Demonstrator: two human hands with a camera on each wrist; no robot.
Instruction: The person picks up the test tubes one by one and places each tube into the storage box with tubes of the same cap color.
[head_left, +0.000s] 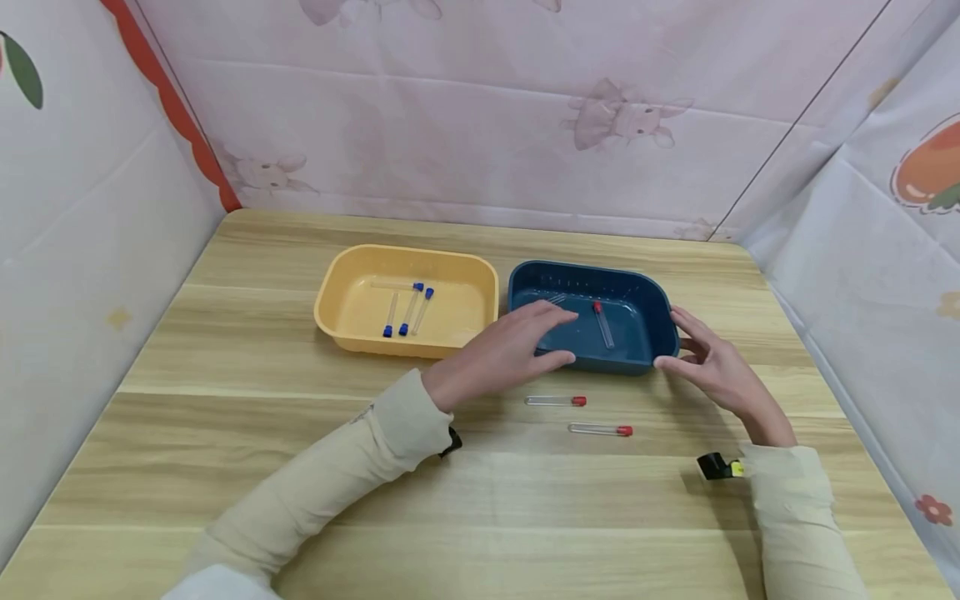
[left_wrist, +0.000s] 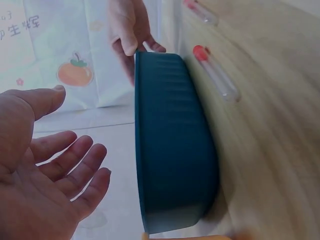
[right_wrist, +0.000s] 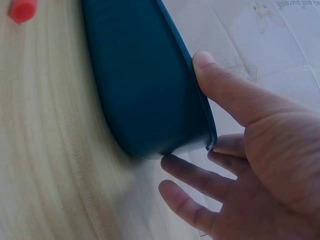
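Note:
A dark blue plastic basin (head_left: 573,362) stands on the table, with a red-capped test tube (head_left: 604,327) inside; the clear end of another tube (head_left: 555,298) shows behind my left hand. At the basin's right end, my right hand (head_left: 716,371) grips the corner, its thumb (right_wrist: 205,62) on the rim and fingers around the end wall. My left hand (head_left: 517,346) hovers by the basin's near left side, fingers spread and holding nothing; the left wrist view shows it apart from the wall. Two red-capped test tubes (head_left: 555,401) (left_wrist: 216,75) lie on the wood in front.
A yellow basin (head_left: 352,343) stands left of the blue one, holding several blue-capped tubes (head_left: 409,310). My left forearm (head_left: 322,467) crosses the table in front of it. Printed cloth (head_left: 465,150) hangs behind the table and at both sides.

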